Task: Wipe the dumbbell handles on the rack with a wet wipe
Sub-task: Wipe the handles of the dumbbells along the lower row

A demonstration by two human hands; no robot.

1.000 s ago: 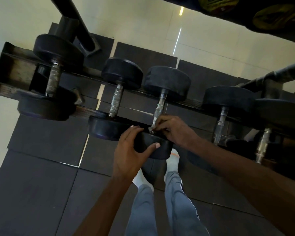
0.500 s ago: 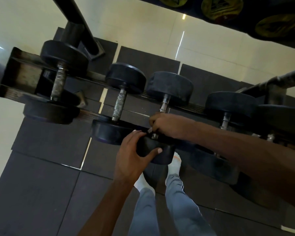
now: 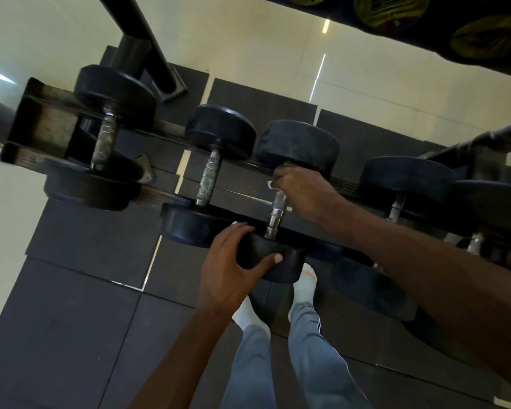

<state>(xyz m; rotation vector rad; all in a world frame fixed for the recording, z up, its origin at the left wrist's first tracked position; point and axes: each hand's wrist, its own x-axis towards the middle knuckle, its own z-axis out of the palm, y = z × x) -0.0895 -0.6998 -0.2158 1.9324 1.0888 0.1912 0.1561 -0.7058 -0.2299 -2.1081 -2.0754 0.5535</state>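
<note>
- The right hand [image 3: 303,188] is seen at the far end of a dumbbell handle [image 3: 276,212], fingers curled round the bar just below the far weight head [image 3: 297,146]. A white scrap, taken to be the wet wipe [image 3: 270,185], shows at the 9 o'clock edge of the fist, pinched against the bar.
- The right forearm is seen running in from 4 o'clock, crossing over the neighbouring dumbbells on that side.
- The left hand [image 3: 233,267] is clamped on the near weight head [image 3: 273,261] of the same dumbbell: thumb laid across its near face, fingers hooked over the top edge. The left forearm comes up from 6 o'clock.
- The dumbbell in hand lies across the rack [image 3: 42,134], handle running 12 to 6 o'clock, near the middle of the view.
- A second dumbbell [image 3: 208,178] is racked just beside it at 9 o'clock; a larger one [image 3: 104,140] sits further toward 9 o'clock.
- Grey trousers [image 3: 310,358] and white socks are seen below, on dark floor mats [image 3: 71,335].
</note>
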